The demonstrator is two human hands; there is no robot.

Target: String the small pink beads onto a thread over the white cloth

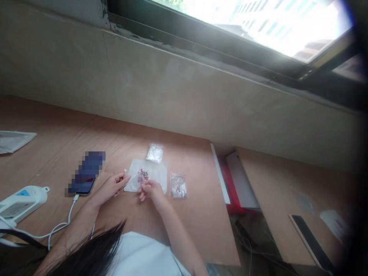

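My left hand [115,183] is closed in a pinch at the left edge of a white tray-like sheet [159,174]. A thin pale strand [131,179] runs out from its fingertips over the sheet. Small pink, red and dark beads [143,173] lie in a heap in the middle of the sheet. Close to the near side of this heap, my right hand [151,189] has thumb and forefinger pressed together. What they pinch is too small to make out.
A clear plastic packet [155,153] lies behind the sheet, and a bag with small pieces [178,185] to its right. On the left are a phone [87,174] on a white cable and a power strip [24,203]. A gap separates a second table [276,191].
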